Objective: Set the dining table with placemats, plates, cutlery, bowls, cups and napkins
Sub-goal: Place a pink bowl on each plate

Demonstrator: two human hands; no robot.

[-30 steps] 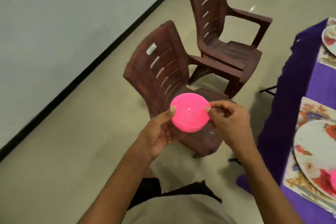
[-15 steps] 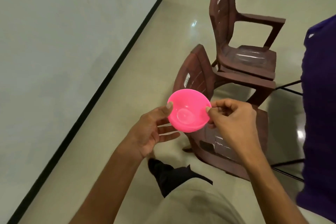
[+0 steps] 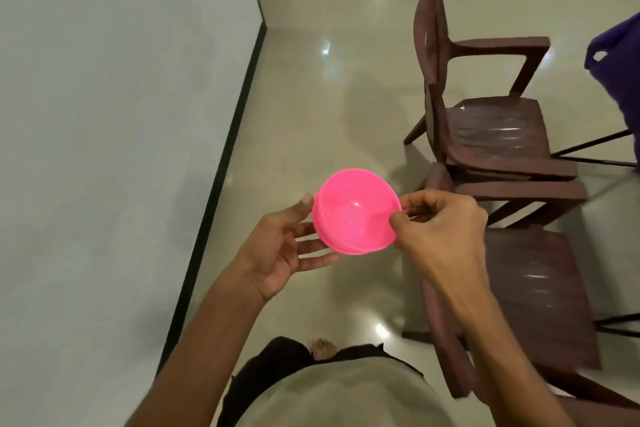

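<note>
A bright pink plastic bowl is held in the air in front of my chest, its opening tilted towards me. A doubled rim on its left side suggests two bowls nested together. My left hand supports it from the left, thumb against the rim and fingers spread underneath. My right hand pinches the bowl's right rim between thumb and curled fingers. No placemats, plates or cutlery are in view.
Two brown plastic armchairs stand on the right, one close by and one farther off. A corner of the purple tablecloth hangs at the right edge above black table legs. A pale wall runs along the left beside glossy floor.
My view has swung away from the table, so the plates and placemats have left the frame. The bowl stays between both hands and now tilts more towards me.
</note>
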